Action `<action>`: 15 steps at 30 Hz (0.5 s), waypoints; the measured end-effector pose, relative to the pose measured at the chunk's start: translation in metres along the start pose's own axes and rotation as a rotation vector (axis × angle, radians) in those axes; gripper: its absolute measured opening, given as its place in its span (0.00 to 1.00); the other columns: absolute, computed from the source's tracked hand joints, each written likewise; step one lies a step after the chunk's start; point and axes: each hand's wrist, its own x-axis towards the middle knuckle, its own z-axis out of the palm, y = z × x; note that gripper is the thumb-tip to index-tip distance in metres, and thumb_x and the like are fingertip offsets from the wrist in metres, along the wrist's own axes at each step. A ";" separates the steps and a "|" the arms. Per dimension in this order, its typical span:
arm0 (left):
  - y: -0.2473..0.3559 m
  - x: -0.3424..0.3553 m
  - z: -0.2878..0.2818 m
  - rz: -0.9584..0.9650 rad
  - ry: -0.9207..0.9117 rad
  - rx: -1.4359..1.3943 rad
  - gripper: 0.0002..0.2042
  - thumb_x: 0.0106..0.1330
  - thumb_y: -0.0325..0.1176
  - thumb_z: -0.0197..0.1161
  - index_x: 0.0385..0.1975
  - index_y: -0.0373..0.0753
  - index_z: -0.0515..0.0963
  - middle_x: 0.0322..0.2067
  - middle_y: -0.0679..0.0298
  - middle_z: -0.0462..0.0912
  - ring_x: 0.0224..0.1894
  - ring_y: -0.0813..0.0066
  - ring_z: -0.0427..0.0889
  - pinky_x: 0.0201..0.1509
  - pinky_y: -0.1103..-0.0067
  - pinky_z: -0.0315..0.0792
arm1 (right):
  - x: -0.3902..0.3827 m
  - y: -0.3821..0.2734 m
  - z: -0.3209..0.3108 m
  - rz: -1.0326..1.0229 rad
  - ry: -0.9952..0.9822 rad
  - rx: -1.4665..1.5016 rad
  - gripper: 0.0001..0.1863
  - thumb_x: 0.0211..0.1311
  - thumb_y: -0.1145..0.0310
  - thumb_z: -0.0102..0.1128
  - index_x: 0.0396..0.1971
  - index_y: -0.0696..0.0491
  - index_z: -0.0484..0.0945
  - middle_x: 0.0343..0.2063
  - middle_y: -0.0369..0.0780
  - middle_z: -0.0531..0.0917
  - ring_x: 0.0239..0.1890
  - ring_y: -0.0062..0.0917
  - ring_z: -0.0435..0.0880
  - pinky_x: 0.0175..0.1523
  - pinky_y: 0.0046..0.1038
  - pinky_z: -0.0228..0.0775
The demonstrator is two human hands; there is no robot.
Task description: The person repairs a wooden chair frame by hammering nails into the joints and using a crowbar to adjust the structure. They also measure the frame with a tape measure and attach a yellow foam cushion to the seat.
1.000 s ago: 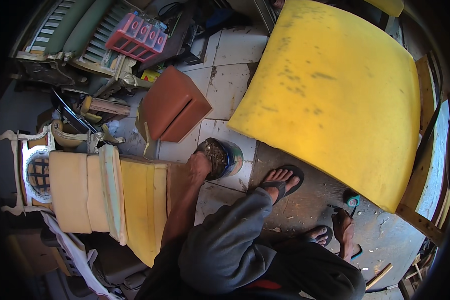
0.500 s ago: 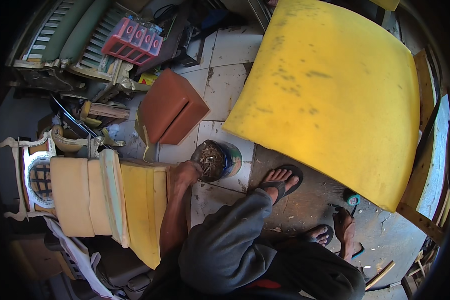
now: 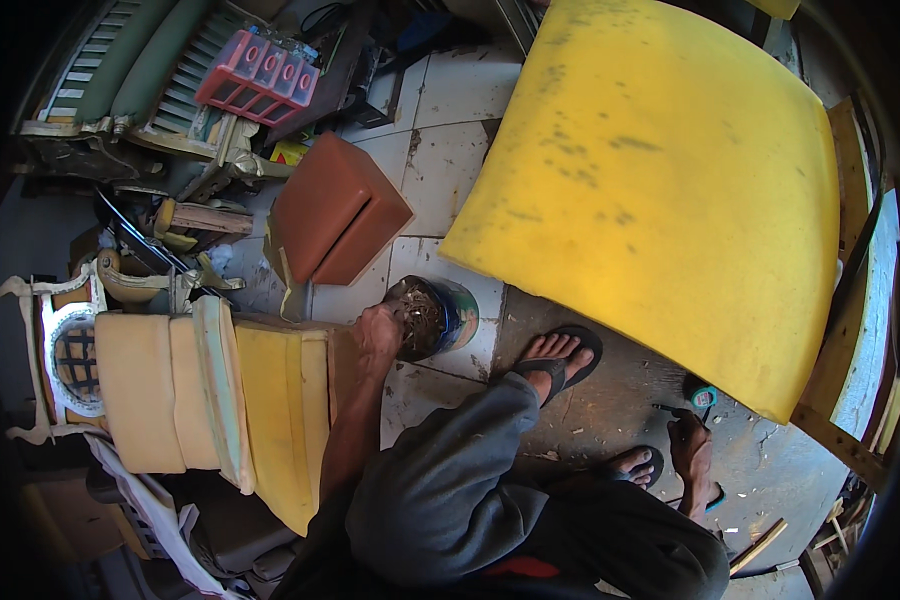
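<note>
My left hand (image 3: 378, 330) is at the near-left rim of a round can (image 3: 460, 315), its fingers curled over the edge and fingertips partly hidden. The can looks tilted toward that hand. Inside lie many small brownish, thin pieces (image 3: 422, 312), too small to name. Low on the right, by my foot, my right hand (image 3: 690, 448) is closed around a slim dark tool (image 3: 668, 409) whose kind I cannot make out. Just beyond it sits a teal and black tape measure (image 3: 704, 396) on the floor board.
A large yellow foam sheet (image 3: 650, 190) fills the upper right. Stacked foam cushions (image 3: 145, 390) lie at left beside an ornate chair frame (image 3: 45, 350). A brown upholstered block (image 3: 335, 215) and a pink drawer box (image 3: 260, 80) stand farther off. A wood strip (image 3: 760, 547) lies lower right.
My left hand has shifted slightly away from me along the can's rim, covering more of its opening. My right hand stays nearly in place. The whole view has shifted a little.
</note>
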 end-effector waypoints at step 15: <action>-0.011 0.010 0.020 0.008 0.095 0.036 0.38 0.73 0.66 0.29 0.72 0.44 0.61 0.72 0.59 0.61 0.76 0.63 0.54 0.78 0.65 0.36 | 0.000 -0.008 0.005 0.023 -0.016 0.017 0.13 0.60 0.73 0.62 0.46 0.58 0.81 0.28 0.48 0.83 0.30 0.37 0.83 0.36 0.36 0.72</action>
